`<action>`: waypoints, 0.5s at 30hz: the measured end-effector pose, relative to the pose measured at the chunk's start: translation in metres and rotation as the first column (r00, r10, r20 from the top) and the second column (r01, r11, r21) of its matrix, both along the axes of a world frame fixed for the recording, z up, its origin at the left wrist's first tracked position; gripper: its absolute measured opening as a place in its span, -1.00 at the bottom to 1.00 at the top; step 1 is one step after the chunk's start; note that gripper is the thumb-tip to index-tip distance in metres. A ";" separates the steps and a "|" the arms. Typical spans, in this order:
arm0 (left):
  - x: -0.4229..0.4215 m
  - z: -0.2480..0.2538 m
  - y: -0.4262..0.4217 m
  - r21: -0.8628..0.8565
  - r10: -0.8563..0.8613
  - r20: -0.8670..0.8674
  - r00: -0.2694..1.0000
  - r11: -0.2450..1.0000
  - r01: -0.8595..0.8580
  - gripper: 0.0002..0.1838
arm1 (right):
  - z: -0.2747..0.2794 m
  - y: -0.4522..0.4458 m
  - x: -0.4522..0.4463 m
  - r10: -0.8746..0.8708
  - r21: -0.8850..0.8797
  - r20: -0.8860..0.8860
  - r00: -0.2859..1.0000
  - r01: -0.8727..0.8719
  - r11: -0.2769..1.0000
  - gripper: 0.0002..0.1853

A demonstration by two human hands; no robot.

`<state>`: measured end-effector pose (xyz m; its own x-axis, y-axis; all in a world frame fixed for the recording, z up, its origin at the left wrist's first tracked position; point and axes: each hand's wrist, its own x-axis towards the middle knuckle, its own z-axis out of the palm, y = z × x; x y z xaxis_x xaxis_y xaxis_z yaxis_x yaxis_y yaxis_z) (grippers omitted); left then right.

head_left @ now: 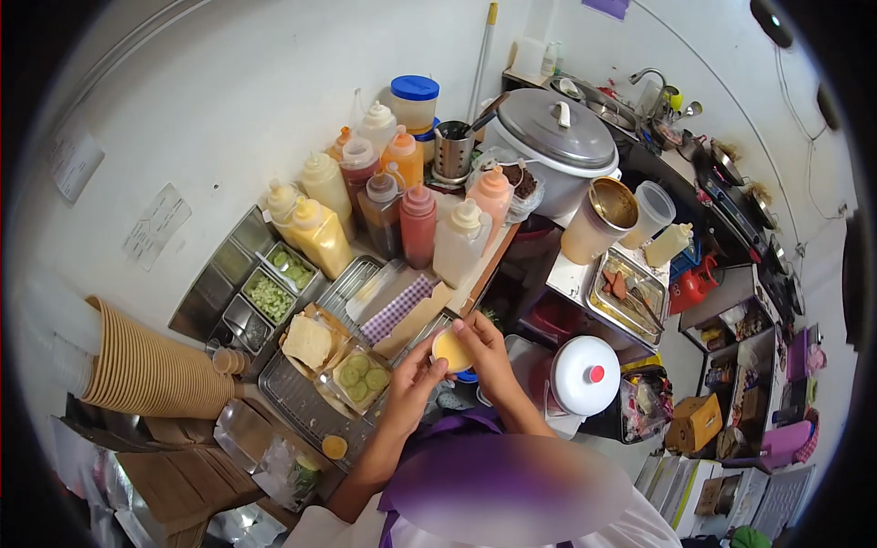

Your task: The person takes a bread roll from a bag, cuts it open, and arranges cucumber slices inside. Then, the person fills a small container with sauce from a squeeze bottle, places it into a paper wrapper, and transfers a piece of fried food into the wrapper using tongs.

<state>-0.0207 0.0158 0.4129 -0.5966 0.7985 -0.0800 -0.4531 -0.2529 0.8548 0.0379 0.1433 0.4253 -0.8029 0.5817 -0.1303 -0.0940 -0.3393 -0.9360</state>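
Note:
A small round cup of yellow sauce (451,351) is held between both hands above the front of the counter. My left hand (417,379) grips its left side, while my right hand (482,345) has its fingers at the right rim. Left of the hands, an open paper box holds a piece of bread (309,342), and cucumber slices (363,376) lie in the part nearest my left hand. Both sit on a dark tray (285,391). Another small sauce cup (334,447) stands near my left forearm. Beyond the hands lies a checkered paper liner (398,309) in a brown carton.
Several squeeze bottles (418,226) crowd the back of the counter. Metal bins hold chopped green vegetables (269,297). Stacked paper cups (151,361) stand at the left. On the right are a large lidded cooker (557,128), a tray with meat (628,294) and a white-lidded pot (585,374).

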 end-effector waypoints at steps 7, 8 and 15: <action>0.016 -0.012 -0.004 -0.100 0.061 0.099 0.993 0.994 -0.051 -0.64 | -0.021 -0.020 0.025 -0.090 0.042 0.022 0.996 0.089 0.995 -0.69; 0.015 -0.013 -0.004 -0.089 0.068 0.091 0.994 0.994 -0.060 -0.66 | -0.021 -0.021 0.025 -0.098 0.056 0.010 0.995 0.097 0.994 -0.69; 0.020 -0.030 -0.005 -0.096 0.178 -0.093 0.980 0.978 -0.187 -0.70 | -0.023 -0.034 0.026 -0.131 0.109 -0.013 0.991 0.132 0.985 -0.71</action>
